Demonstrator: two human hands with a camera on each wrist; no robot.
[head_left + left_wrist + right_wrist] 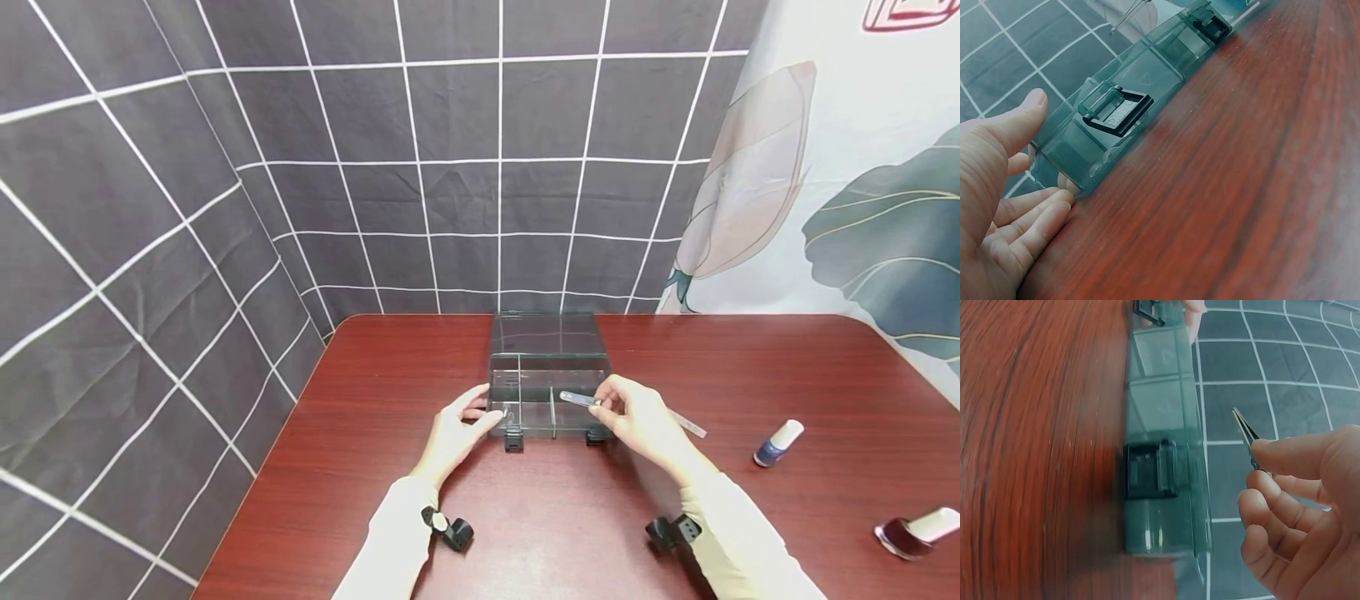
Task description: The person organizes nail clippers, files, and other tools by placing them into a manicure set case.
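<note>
In the head view a see-through grey plastic storage box (536, 432) lies on the table, its lid (546, 333) folded back. Thin dividers split it into compartments, and two black latches hang at its front. My left hand (457, 429) holds the box's left end, thumb at the rim and fingers against the side wall. Above the right part of the box, my right hand (637, 417) pinches a silver nail clipper (577, 399) between thumb and fingers. In the right wrist view the nail clipper (1244, 431) shows edge-on, its rear end hidden by fingers.
A pale flat strip (688, 423) lies beyond the right wrist. To the right are a blue nail polish bottle (778, 443) and a dark red one (917, 533), both lying tilted. Grey gridded cloth (457, 196) stands behind the reddish table (360, 400).
</note>
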